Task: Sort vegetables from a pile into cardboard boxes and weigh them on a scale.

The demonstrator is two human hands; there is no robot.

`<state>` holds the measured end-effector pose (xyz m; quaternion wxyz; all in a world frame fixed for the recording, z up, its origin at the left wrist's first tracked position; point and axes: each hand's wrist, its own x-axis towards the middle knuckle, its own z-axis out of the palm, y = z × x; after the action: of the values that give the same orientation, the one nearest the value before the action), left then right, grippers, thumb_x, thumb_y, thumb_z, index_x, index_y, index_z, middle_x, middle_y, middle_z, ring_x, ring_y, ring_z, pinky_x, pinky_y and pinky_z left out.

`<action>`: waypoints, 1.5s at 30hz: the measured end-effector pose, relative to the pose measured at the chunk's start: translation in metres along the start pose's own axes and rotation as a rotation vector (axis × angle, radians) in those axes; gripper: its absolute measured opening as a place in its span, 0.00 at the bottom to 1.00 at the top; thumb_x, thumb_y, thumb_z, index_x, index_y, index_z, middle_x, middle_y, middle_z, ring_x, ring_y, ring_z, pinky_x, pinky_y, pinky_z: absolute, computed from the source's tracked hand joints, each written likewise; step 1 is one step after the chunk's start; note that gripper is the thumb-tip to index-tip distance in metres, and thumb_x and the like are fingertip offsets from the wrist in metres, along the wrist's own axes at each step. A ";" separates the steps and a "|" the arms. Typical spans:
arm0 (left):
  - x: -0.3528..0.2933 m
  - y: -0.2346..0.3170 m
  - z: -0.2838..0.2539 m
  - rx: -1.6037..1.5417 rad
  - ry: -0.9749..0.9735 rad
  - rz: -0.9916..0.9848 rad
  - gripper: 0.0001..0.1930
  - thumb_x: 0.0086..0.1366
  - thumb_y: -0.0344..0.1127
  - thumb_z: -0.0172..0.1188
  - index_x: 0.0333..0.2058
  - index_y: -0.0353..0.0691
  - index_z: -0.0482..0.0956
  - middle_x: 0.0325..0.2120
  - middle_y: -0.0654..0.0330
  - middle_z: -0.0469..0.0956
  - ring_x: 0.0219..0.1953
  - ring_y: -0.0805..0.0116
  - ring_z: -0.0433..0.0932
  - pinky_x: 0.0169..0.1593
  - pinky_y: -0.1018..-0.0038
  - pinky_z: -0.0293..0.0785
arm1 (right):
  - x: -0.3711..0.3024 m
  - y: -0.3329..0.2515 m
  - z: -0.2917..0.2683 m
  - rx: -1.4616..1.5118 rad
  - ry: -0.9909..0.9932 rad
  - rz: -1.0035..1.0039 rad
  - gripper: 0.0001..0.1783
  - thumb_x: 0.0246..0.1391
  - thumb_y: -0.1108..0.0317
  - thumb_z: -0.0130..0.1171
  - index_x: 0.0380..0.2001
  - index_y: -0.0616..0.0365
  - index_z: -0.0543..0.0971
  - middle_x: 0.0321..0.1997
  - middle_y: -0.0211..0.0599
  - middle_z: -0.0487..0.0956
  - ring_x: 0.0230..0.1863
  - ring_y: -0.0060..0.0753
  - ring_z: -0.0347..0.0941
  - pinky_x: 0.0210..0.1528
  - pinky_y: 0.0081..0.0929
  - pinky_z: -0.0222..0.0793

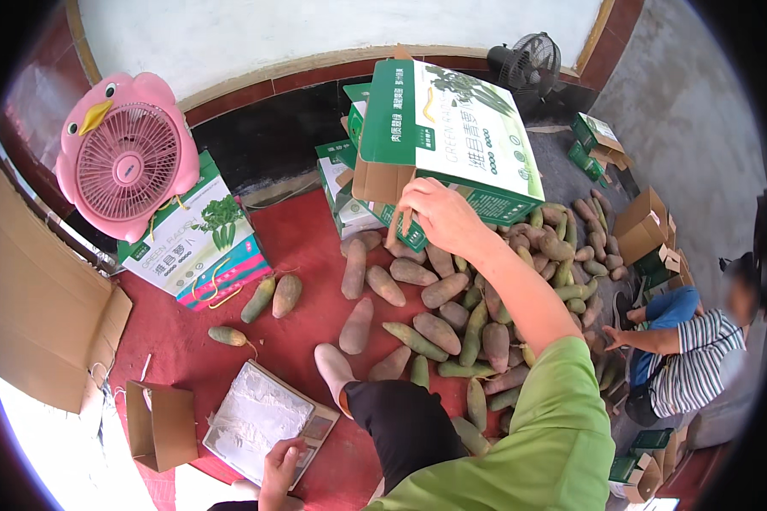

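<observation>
My right hand (435, 213) is stretched forward and closed on a brown flap of a green and white cardboard box (477, 128). The box is tilted above the heap, its printed face turned up. Under it and around my leg lie many green radishes (436, 331), dusty with soil. My left hand (281, 467) is low, by the near edge of a flat weighing scale (260, 417) with a worn, whitish top. Its fingers are curled in, and nothing shows between them.
A pink bird-shaped fan (128, 170) stands at left before a radish carton (192, 238). A small brown box (160, 426) sits beside the scale. At right a seated person in a striped shirt (694, 358) reaches toward the heap. A black fan (533, 64) stands behind.
</observation>
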<state>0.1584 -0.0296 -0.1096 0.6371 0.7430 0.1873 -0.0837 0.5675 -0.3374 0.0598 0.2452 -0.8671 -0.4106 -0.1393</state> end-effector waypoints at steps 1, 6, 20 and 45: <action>-0.001 -0.002 0.000 0.029 0.002 0.025 0.21 0.68 0.48 0.51 0.42 0.31 0.77 0.31 0.59 0.79 0.34 0.73 0.75 0.40 0.75 0.73 | -0.001 0.000 0.000 -0.009 0.026 0.000 0.11 0.44 0.81 0.53 0.34 0.58 0.75 0.40 0.36 0.74 0.45 0.44 0.70 0.45 0.37 0.69; -0.014 -0.002 -0.001 0.013 0.005 0.045 0.21 0.68 0.48 0.51 0.42 0.32 0.77 0.33 0.59 0.79 0.36 0.72 0.76 0.42 0.75 0.73 | 0.021 0.002 -0.002 -0.085 0.349 0.260 0.16 0.48 0.67 0.60 0.42 0.54 0.74 0.45 0.41 0.73 0.48 0.48 0.69 0.46 0.44 0.68; -0.047 0.034 -0.008 -0.026 0.056 0.169 0.22 0.67 0.49 0.51 0.43 0.32 0.76 0.35 0.57 0.78 0.38 0.68 0.77 0.43 0.73 0.73 | 0.084 0.018 0.046 -0.773 0.025 0.735 0.30 0.56 0.68 0.48 0.63 0.58 0.59 0.62 0.60 0.64 0.54 0.73 0.67 0.37 0.65 0.72; -0.098 0.068 -0.059 0.290 0.576 0.442 0.17 0.55 0.23 0.54 0.45 0.36 0.76 0.41 0.55 0.75 0.43 0.64 0.75 0.42 0.71 0.72 | 0.055 -0.198 -0.158 0.345 -0.050 0.287 0.21 0.55 0.56 0.57 0.38 0.66 0.79 0.30 0.37 0.79 0.29 0.25 0.75 0.33 0.26 0.70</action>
<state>0.0878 0.0033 -0.0014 0.4495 0.8408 0.1803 0.2419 0.4408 -0.2796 0.2785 0.3970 -0.8650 -0.3068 -0.0089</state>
